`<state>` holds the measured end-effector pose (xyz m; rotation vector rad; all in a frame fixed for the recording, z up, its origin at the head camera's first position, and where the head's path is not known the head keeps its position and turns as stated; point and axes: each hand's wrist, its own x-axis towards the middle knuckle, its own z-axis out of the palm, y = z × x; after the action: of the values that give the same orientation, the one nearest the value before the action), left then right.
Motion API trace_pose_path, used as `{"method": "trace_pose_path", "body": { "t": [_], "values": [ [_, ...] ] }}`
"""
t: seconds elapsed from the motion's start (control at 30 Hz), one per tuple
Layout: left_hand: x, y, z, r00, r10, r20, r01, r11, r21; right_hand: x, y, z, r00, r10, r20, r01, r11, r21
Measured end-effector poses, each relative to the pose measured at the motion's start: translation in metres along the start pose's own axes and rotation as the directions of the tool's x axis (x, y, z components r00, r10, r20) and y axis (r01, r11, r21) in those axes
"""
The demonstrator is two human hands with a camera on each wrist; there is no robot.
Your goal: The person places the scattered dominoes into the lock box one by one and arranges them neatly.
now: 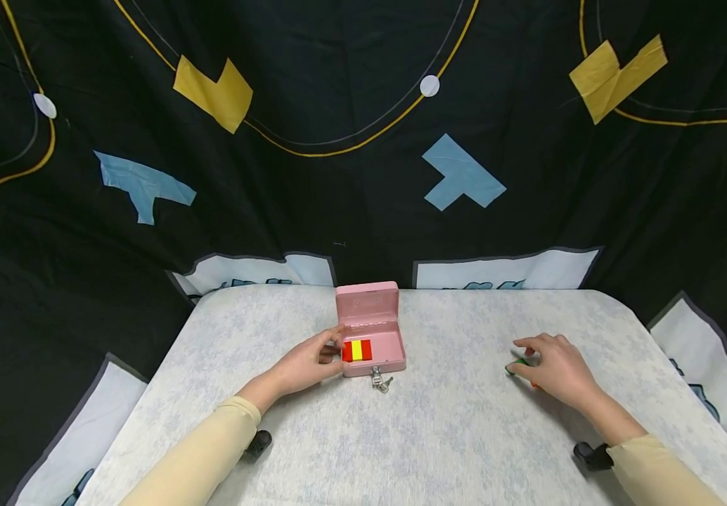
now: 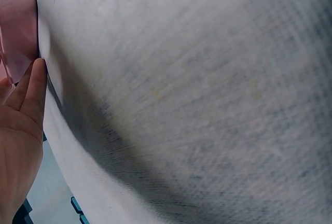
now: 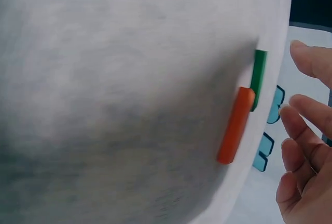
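Table (image 1: 452, 429): 1 box (image 1: 368, 306), 2 hands (image 1: 305, 361) (image 1: 560, 369)

A black cloth backdrop (image 1: 338, 204), lightly creased, rises behind the pale, mottled tabletop (image 1: 465, 436) with its rounded far corners. Across the cloth run curving yellow lines (image 1: 309, 155) dotted with white discs (image 1: 429, 86), plus angular yellow patches (image 1: 218, 97) and blue patches (image 1: 462, 171). Lower down, dark-edged white panels (image 1: 496, 272) carry blue marks (image 1: 511, 284), possibly lettering, partly cut off.

Pink box (image 1: 389, 344), red/yel/red blocks (image 1: 356, 350), grn block (image 3: 259, 71), orng block (image 3: 236, 125), mottled wht/blu tablecloth (image 1: 452, 407), blk backdrop (image 1: 363, 218)
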<state>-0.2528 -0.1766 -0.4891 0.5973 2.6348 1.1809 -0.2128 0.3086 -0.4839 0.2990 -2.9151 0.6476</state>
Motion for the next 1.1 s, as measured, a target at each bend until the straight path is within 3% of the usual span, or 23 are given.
{"method": "trace_pose_path", "body": {
  "t": [0.37,1.1],
  "values": [
    [0.001,0.000,-0.001,1.000,-0.005,-0.010,0.005,1.000,-0.005,-0.008,0.008,0.004,0.999,0.033,-0.006,-0.034,0.997,-0.069],
    [-0.001,0.002,0.000,1.000,-0.008,0.001,0.008,1.000,-0.011,-0.008,0.009,0.011,0.994,0.109,-0.009,-0.110,0.990,-0.091]
  ]
}}
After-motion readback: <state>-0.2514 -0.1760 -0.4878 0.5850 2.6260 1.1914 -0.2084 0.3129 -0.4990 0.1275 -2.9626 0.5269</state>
